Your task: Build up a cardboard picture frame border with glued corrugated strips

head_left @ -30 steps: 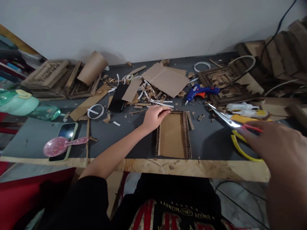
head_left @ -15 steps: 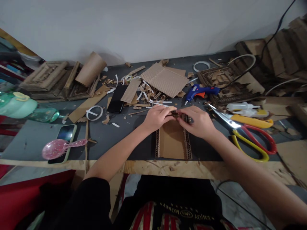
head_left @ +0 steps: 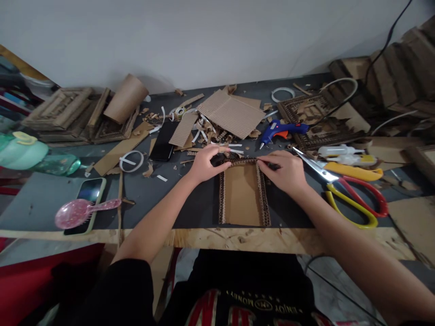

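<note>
Both hands have drawn apart along the top strip of the cardboard frame (head_left: 242,192) near the table (head_left: 299,203) edge, left hand (head_left: 203,164) and right hand (head_left: 284,171) pinching its ends, seemingly pressing it down; next it likely needs steady, even pressure.

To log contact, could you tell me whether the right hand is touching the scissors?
Apart. The head view shows dark table between the right hand and the scissors.

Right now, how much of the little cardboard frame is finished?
The cardboard panel already has corrugated strips along its left and right edges. Both hands, left hand and right hand, press the top strip at its two ends. The bottom edge, near the table's wooden rim, shows no strip yet.
</note>
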Demonstrator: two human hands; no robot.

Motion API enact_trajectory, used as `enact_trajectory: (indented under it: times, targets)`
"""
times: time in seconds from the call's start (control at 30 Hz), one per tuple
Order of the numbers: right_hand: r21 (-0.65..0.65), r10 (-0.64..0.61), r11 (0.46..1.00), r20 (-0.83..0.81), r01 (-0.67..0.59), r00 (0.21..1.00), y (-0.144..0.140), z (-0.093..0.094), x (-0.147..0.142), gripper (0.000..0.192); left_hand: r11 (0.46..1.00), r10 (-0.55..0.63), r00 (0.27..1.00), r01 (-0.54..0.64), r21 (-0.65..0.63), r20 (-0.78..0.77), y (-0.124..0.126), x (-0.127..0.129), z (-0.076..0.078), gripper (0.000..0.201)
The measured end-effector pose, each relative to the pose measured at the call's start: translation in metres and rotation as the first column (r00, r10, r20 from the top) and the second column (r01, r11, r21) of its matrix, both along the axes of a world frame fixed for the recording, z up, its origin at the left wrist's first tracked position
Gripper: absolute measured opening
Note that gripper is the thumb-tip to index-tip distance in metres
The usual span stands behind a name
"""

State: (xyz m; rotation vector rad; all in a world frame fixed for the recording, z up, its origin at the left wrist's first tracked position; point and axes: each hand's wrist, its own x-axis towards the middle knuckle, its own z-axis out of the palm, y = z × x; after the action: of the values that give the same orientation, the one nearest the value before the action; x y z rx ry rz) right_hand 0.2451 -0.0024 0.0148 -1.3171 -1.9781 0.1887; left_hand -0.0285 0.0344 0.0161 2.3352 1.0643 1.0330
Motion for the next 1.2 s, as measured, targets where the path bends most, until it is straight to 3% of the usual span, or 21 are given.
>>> enact_trajectory:
  times: [0.13, 0.23, 0.57, 0.8, 1.03, 1.2]
  targets:
    - [-0.018, -0.015, 1.000, 0.081, 0.017, 0.997, -0.002, -0.002, -0.004, 0.028, 0.998, -0.051, 0.998, 0.052, -0.038, 0.026, 0.001, 0.002, -0.004, 0.021]
    - [-0.032, -0.047, 0.998, 0.084, 0.050, 0.995, -0.003, -0.002, -0.006, 0.028, 0.996, -0.067, 0.997, 0.069, -0.056, 0.037, -0.001, 0.004, -0.002, 0.028]
    - [-0.026, -0.036, 0.999, 0.091, 0.039, 0.995, -0.003, 0.001, -0.006, 0.031, 0.993, 0.032, 0.999, -0.030, -0.112, 0.016, -0.002, 0.010, -0.006, 0.017]
    - [-0.071, 0.039, 0.997, 0.035, -0.036, 0.999, -0.001, 0.003, -0.008, 0.028, 0.999, 0.026, 1.000, -0.026, 0.032, 0.003, -0.001, 0.012, -0.010, 0.013]
    - [-0.313, -0.094, 0.948, -0.095, 0.060, 0.991, -0.001, 0.011, -0.012, 0.017, 0.994, -0.005, 1.000, 0.005, 0.113, -0.001, 0.000, 0.014, -0.009, 0.011]
    - [-0.330, -0.148, 0.938, -0.102, 0.107, 0.984, -0.001, 0.013, -0.016, 0.016, 0.989, -0.027, 1.000, 0.025, 0.148, 0.015, 0.000, 0.015, -0.009, 0.012]
